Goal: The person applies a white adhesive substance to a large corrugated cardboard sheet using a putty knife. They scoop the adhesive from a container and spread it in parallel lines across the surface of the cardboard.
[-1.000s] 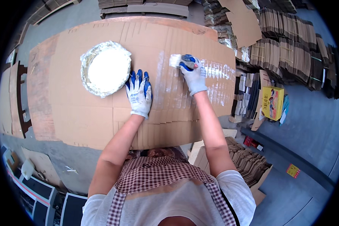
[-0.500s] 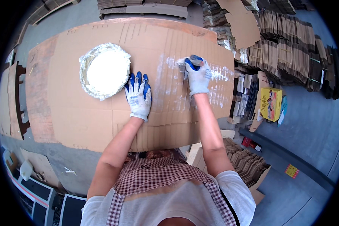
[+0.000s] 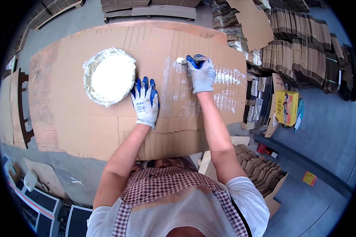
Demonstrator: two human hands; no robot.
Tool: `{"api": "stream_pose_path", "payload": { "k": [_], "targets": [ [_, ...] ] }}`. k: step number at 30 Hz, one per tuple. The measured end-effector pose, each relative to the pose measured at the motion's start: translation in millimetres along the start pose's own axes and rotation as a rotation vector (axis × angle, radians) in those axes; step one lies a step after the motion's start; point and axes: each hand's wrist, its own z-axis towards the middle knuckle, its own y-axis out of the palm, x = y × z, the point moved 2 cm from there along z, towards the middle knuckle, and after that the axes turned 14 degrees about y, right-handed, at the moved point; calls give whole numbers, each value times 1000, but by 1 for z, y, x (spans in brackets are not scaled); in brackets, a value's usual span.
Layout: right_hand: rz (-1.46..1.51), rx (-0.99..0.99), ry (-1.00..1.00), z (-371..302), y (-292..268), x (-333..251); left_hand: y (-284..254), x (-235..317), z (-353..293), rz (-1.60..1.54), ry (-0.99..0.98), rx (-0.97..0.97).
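Observation:
My left hand [image 3: 146, 101], in a white and blue work glove, lies flat with fingers spread on the cardboard sheets [image 3: 89, 130], close beside the bowl. That round bowl [image 3: 87, 79] is wrapped in crinkled, whitish film and holds a bright white substance. To the right, my gloved right hand [image 3: 202, 74] is closed on a small brush-like tool with a white-smeared tip [image 3: 181, 61]; the fingers hide much of it. Its tip is at the overlapped cardboard strips, which carry wet-looking white streaks [image 3: 229, 79] on both sides of the hand.
The cardboard lies on a wooden table [image 3: 43, 106]. Bundled stacks of flat cardboard [image 3: 300, 31] stand at the far right, with a yellow box [image 3: 286, 107] below them. More folded cardboard [image 3: 253, 166] sits by my right elbow. A pallet stack [image 3: 150, 12] is beyond the table.
My right hand has moved a little left and slightly up across the strips with the brush-like tool. The left hand stays flat in nearly the same spot.

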Motion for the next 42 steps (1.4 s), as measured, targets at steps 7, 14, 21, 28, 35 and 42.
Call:
{"api": "stream_pose_path", "payload": {
  "k": [7,14,21,28,35,42],
  "targets": [
    [-132,87,72,4,-20,1,-7,-1,-2,-4,-5,20],
    [-166,-16,50,20,-18,8,-4,-1,-1,30,-5,13],
    [-103,-197,-110,3,-23,19,-2,0,-1,8,-1,9],
    [-126,-235,-232,-28,-41,17,-5,-1,0,7,2,18],
    [-288,-227,-33,-34,-41,64,-3,-2,-2,38,4,15],
    [-382,-281,-498,-124,-28,35,-2,0,-1,50,17,4]
  ]
}}
